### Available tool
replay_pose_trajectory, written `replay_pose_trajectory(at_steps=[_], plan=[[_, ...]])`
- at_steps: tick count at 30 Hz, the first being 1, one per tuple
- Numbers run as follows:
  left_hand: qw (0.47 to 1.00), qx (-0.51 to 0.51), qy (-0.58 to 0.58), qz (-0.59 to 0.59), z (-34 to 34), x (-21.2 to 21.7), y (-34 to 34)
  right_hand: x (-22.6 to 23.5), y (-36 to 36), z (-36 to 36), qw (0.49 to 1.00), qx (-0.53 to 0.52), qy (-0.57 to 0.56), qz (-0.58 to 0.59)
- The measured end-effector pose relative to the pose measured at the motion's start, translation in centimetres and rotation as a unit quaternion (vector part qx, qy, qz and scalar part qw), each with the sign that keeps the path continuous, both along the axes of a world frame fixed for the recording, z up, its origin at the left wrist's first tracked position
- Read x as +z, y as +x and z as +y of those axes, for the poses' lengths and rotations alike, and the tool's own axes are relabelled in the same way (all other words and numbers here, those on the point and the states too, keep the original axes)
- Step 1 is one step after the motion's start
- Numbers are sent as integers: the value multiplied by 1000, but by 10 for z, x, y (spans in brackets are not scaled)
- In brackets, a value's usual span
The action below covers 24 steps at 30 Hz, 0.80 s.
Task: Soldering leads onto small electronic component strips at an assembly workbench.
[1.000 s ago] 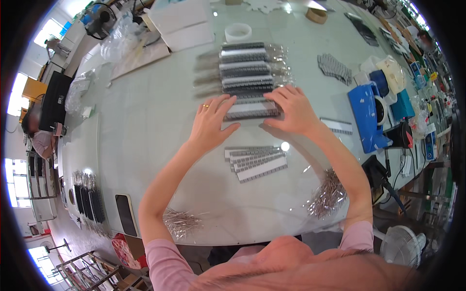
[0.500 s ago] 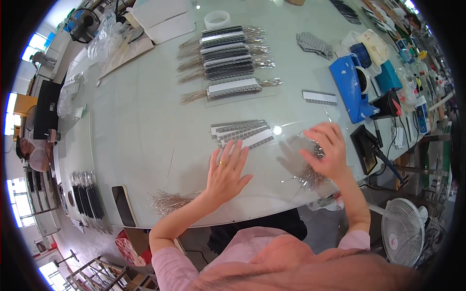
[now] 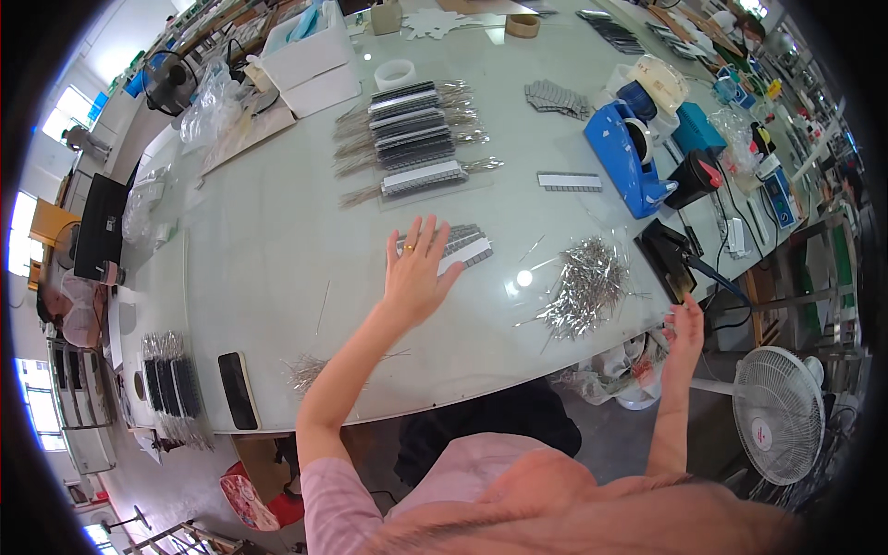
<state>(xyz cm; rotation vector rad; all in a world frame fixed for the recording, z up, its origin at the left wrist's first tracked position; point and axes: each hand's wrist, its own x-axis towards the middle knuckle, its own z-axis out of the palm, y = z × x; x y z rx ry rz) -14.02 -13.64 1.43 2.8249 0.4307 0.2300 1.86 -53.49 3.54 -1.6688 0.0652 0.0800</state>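
Observation:
My left hand (image 3: 421,274) lies spread over a small stack of grey-and-white ridged strips (image 3: 470,252), its fingers on their left part and hiding it. At the table's right edge my right hand (image 3: 683,338) has its fingers loosely bent and apart, beside the near corner of a black box-like stand (image 3: 659,264); I see nothing held in it. Between the hands sits a heap of thin, shiny metal wire pins (image 3: 585,289). A smaller bunch of pins (image 3: 305,372) is partly behind my left forearm. Farther off lie bundles of dark strips with wires at both ends (image 3: 412,139).
A single strip (image 3: 569,181) lies near a blue tape dispenser (image 3: 624,166). A phone (image 3: 238,390) and more wired bundles (image 3: 171,388) are at the left. A roll of white tape (image 3: 395,72) stands at the back. A fan (image 3: 777,416) stands beside the table at right.
My right hand has moved from above the pin heap down and right to the black stand, uncovering the heap. My left hand stays on the strips. The whole view has shifted slightly.

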Motion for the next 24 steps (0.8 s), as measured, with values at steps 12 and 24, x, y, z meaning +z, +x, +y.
replay_pose_trajectory(at_steps=[12,24], plan=[[998,-35,43,21,-36,5,-62,-2,91,-17,996,-89,-16,-11],[997,-54,37,43,-69,1,-119,6,105,-24,994,-78,-21,-73]])
